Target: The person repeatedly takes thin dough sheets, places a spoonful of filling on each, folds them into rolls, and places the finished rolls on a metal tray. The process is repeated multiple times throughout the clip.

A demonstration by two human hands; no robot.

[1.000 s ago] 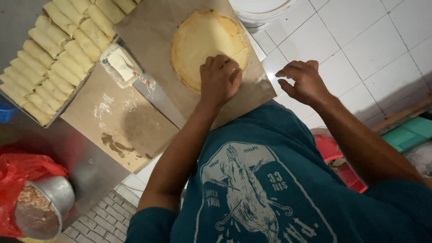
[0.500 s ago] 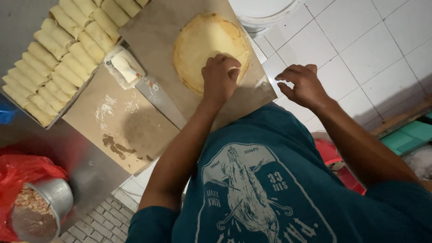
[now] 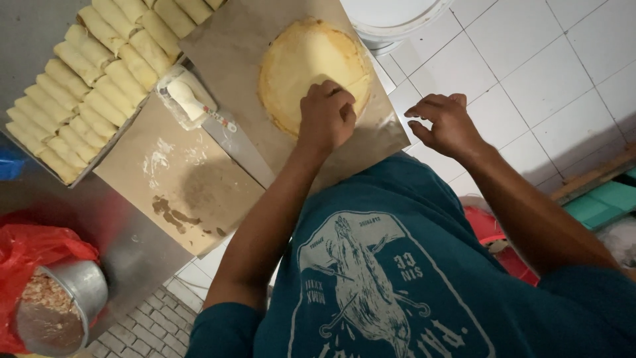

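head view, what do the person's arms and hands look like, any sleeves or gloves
Both hands, the left hand and the right hand, are bare: no gloves, rings or watch show. The forearms are uncovered too. Short sleeves of a dark teal cotton t-shirt with a pale printed graphic on the chest end at the upper arms.

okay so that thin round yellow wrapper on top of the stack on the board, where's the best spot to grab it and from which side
Probably the lifted near edge of the thin round yellow wrapper, where the left hand is pinching a curled flap. The rest lies flat on the stack on the brown board, offering no grip. Come from the person's side; the right hand hovers free beside the board.
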